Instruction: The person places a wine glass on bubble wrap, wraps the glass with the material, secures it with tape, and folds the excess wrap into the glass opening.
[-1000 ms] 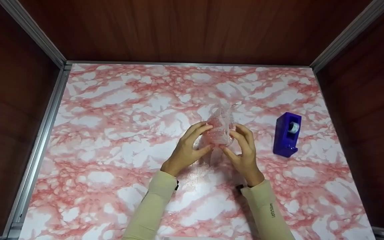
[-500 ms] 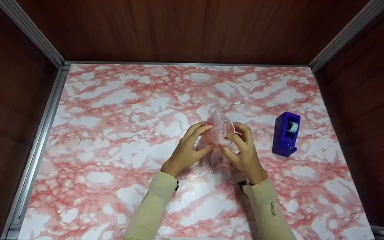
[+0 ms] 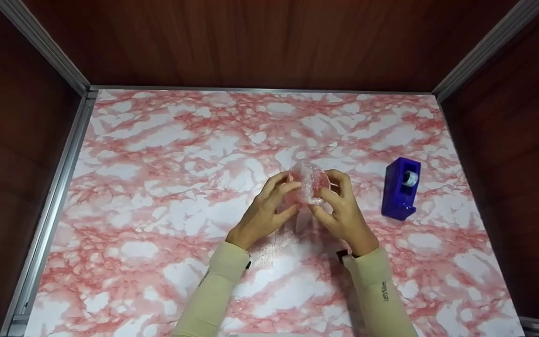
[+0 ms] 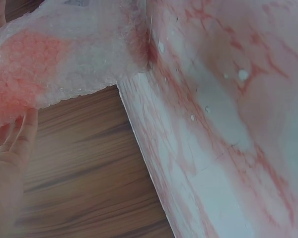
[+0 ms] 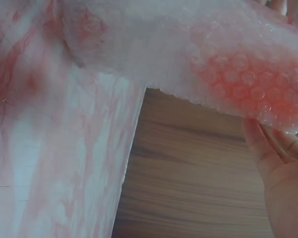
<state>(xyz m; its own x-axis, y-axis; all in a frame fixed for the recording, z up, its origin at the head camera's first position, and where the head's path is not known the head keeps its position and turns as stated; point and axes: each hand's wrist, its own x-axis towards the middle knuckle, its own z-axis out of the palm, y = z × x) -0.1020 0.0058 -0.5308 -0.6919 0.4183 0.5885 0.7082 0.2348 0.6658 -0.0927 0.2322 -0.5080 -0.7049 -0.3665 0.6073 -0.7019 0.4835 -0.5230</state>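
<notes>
A bundle of clear bubble wrap [image 3: 309, 180] stands on the table, wrapped around a reddish thing with a round upper end. Its exact kind is hidden by the wrap. From the left side my left hand [image 3: 265, 213] grips the bundle near its top, thumb toward me. My right hand [image 3: 344, 215] holds the opposite side, its fingers bent over the top edge. In the left wrist view the bubble wrap [image 4: 89, 62] is red at the held end and whitish toward the table. The right wrist view shows the wrap [image 5: 164, 49] likewise, with fingertips against its side.
A purple tape dispenser [image 3: 400, 189] with a roll of tape stands to the right of my right hand. The table [image 3: 157, 262] has a red-and-white marbled top. Dark wooden panels [image 3: 260, 42] with metal frame strips enclose its back and sides.
The loose upper end of the bubble wrap, which stuck up before, is now folded down over the top. My right fingers have moved inward over it; the left hand stays nearly in place.
</notes>
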